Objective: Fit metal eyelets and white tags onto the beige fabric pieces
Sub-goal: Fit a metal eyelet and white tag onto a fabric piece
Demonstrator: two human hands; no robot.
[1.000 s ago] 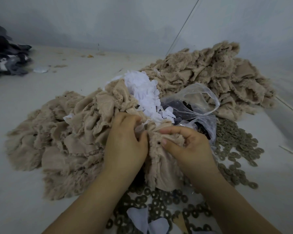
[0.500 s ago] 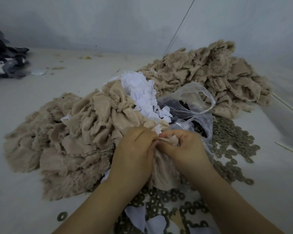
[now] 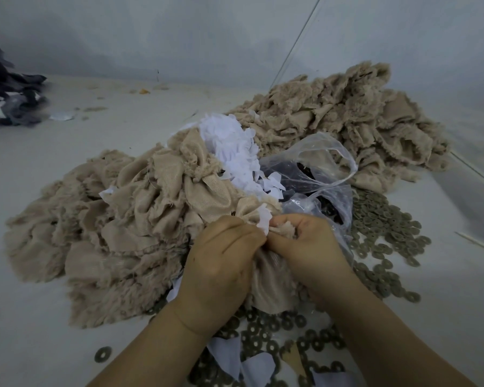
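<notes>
Beige cloth was bunched up between the two hands, which had drawn close together since a second before, when they were a little apart and working lower on the piece. The left hand (image 3: 224, 261) had its fingers curled tight over the top edge of the fabric piece (image 3: 271, 286), and the right hand (image 3: 305, 244) pinched the fluffy edge beside it, thumbs nearly touching. A white tag (image 3: 264, 220) stuck up just above the knuckles, right at the spot they squeezed. Whether an eyelet sat inside that pinch I could not tell; it looked to me as though they were pressing one home with the tag.

Around them, the heap of beige pieces (image 3: 118, 219) lay to the left, the pile of white tags (image 3: 229, 143) behind, a clear plastic bag (image 3: 319, 169) to the right, and loose metal eyelets (image 3: 380, 233) scattered over the table (image 3: 39, 344). A second beige heap (image 3: 347, 115) sat farther back.
</notes>
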